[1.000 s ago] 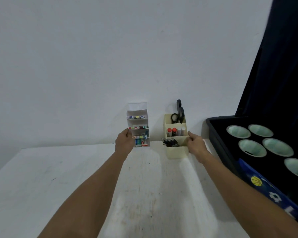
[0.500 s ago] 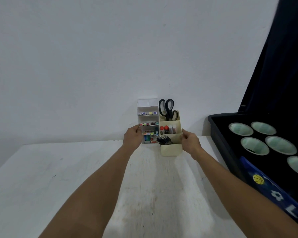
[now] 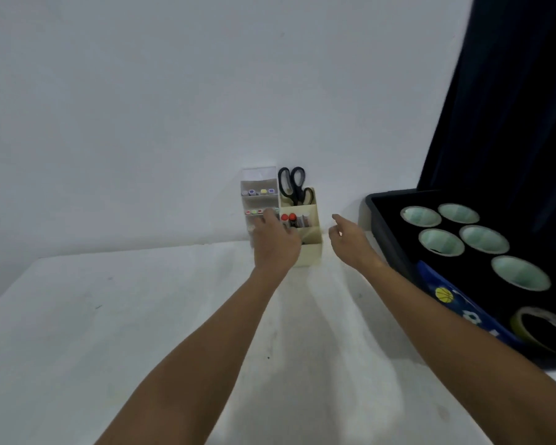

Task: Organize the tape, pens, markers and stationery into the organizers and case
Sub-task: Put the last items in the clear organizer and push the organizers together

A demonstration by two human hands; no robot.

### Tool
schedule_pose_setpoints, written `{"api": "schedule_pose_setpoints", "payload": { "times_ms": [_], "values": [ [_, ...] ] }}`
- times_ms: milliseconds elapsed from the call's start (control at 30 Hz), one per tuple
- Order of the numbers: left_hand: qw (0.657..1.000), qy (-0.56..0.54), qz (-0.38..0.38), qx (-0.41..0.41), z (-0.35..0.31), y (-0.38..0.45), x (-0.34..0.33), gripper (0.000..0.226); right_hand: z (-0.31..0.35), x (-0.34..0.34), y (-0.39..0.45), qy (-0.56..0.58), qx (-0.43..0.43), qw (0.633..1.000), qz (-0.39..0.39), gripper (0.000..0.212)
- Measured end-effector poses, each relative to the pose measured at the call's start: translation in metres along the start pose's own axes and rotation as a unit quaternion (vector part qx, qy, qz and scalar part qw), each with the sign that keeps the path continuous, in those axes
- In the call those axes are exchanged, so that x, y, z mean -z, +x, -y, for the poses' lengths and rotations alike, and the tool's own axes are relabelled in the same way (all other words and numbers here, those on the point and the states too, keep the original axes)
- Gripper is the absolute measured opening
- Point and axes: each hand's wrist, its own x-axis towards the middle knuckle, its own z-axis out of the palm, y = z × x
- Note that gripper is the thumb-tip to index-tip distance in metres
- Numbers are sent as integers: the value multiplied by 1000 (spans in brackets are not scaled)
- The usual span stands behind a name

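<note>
Head view shows a clear tiered organizer (image 3: 259,200) and a cream organizer (image 3: 305,232) standing side by side, touching, at the back of a white table (image 3: 109,332) against the wall. The clear one holds colour-capped markers (image 3: 258,192) lying in stacked tiers: four caps show in the top tier, and a lower tier is partly hidden by the left hand (image 3: 275,242). The cream one is stepped. Its tall back pocket holds one pair of black-handled scissors (image 3: 292,184), handles up. The middle pocket holds four upright sticks, two of them red-capped (image 3: 288,217). The front pocket is mostly covered by the left hand.

That hand lies across the lower fronts of both organizers, fingers spread and loose; whether it grips anything cannot be told. The right hand (image 3: 350,240) hangs just to the right of the cream organizer, apart from it, fingers open and empty.

At the right sits an open black case (image 3: 385,226) holding five pale green tape rolls (image 3: 441,241), one yellowish tape roll (image 3: 541,329) at its near end, and a blue pouch (image 3: 453,300) with ball prints.
</note>
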Motion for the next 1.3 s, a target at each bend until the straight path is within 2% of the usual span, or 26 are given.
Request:
{"api": "schedule_pose_setpoints", "payload": {
  "times_ms": [67, 133, 267, 433, 533, 600, 700, 967, 1100, 1300],
  "values": [
    [998, -23, 39, -33, -26, -21, -23, 37, -7, 28, -17, -12, 26, 998, -50, 43],
    [995, -25, 88, -50, -50, -42, -47, 46, -20, 62, -36, -26, 37, 995, -85, 39],
    [986, -30, 147, -73, -88, -85, -85, 47, -61, 131, -74, -81, 12, 986, -147, 38],
    [975, -3, 218, -42, -110, -134, -124, 56, -130, 203, -124, -186, -61, 962, -191, 37],
    [972, 15, 235, -11, -111, -152, -138, 70, -167, 228, -146, -294, -124, 928, -194, 39],
    [970, 11, 245, 1, -108, -157, -145, 75, -179, 235, -154, -339, -182, 904, -186, 45],
    [972, 16, 236, -7, -106, -155, -149, 75, -183, 235, -154, -347, -220, 897, -161, 48],
    [970, 35, 241, -6, -99, -148, -133, 68, -181, 222, -152, -363, -213, 892, -165, 49],
    [972, 34, 234, -12, -83, -140, -120, 57, -171, 203, -154, -364, -197, 891, -184, 51],
    [973, 37, 226, -18, -55, -130, -101, 53, -155, 176, -155, -367, -180, 892, -193, 52]
  ]
}}
